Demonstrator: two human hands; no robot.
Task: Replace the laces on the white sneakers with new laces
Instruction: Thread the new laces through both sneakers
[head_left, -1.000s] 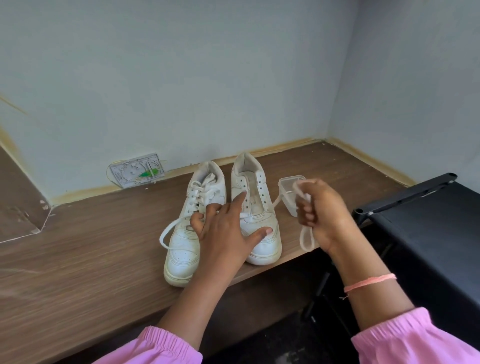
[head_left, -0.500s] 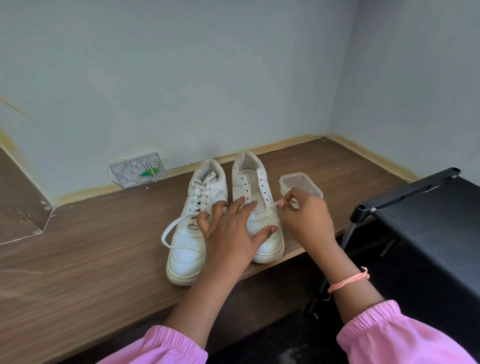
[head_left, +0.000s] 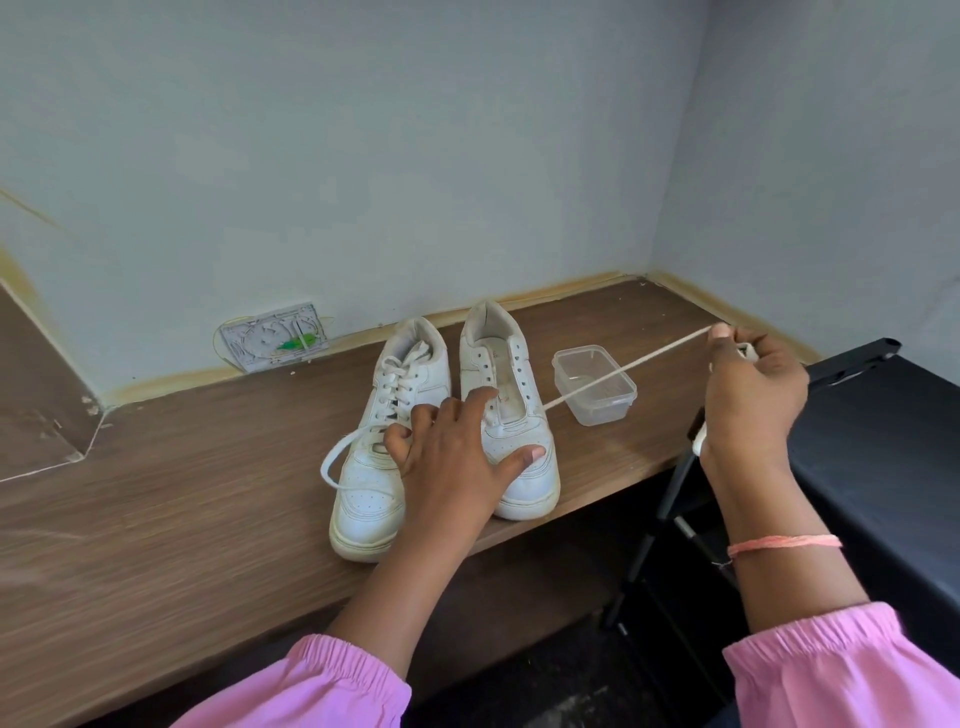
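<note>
- The wooden shelf (head_left: 156, 519) runs across the view under a pale wall, with a black folding stand (head_left: 883, 415) at 3 o'clock past its right end.
- The two white sneakers stand side by side near the shelf's front edge, toes toward the person. The left sneaker (head_left: 374, 467) is laced, with a loop of its lace spilling out toward 9 o'clock.
- The right sneaker (head_left: 511, 395) shows bare eyelets up its throat, so by my reading it is the one being stripped or rethreaded.
- The left hand (head_left: 452, 457) lies spread over both toe boxes with fingers straight, pressing them down and gripping nothing.
- The right hand (head_left: 748, 395), at 3 o'clock of the shoes, is curled and pinches the lace (head_left: 623, 369), with more lace bunched in the palm.
- That lace is drawn taut from the right sneaker's lower eyelets, passing over the clear plastic tub (head_left: 595, 384) that sits just beside the shoe at 3 o'clock.
- Risks: a hard sideways pull could drag the right sneaker off the near edge if the pressing hand eases. The taut lace could also tip or sweep the light tub, or its tip could snag in an eyelet.
</note>
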